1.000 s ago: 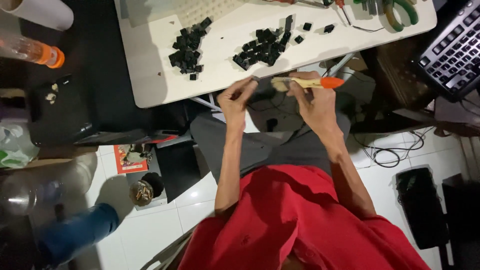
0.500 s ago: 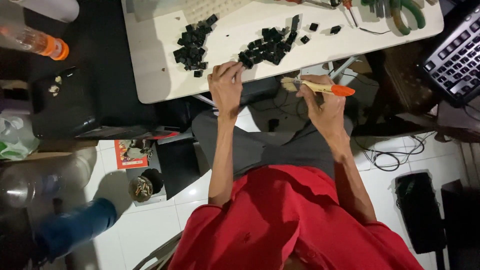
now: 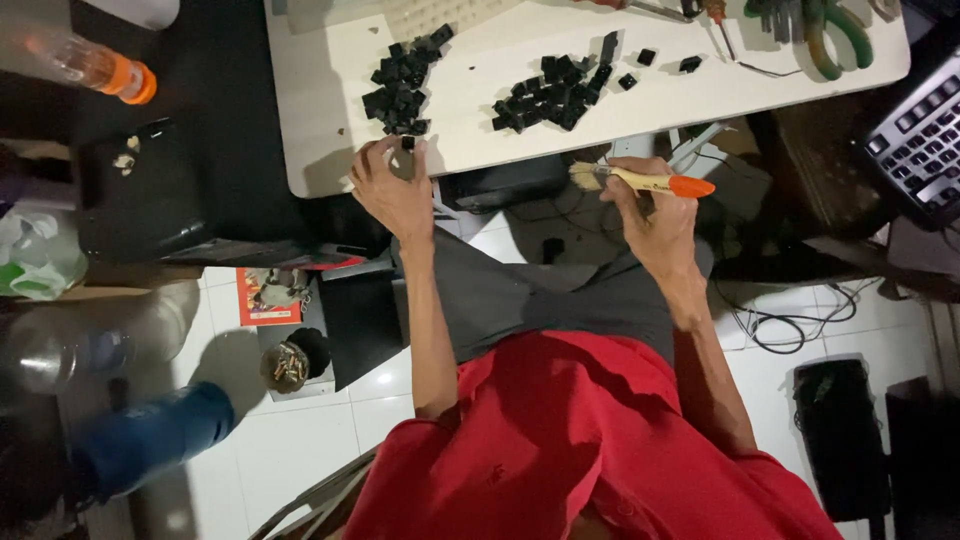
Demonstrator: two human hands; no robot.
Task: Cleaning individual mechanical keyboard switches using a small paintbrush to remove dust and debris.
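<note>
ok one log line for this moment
left hand: pinching black keycap at white table edge | right hand: holding brush | keycap piles: on table

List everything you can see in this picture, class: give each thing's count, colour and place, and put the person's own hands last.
table: one, white, top centre
keycaps: two black heaps on the table, a few loose
brush: one, wooden handle with orange end, below the table edge
keyboard: one, dark, far right
pliers: one, green handles, table's top right
bottle: one, clear with orange cap, top left
cables: dark, floor at right
left hand: pinches one black keycap at the table edge
right hand: grips the brush
</note>
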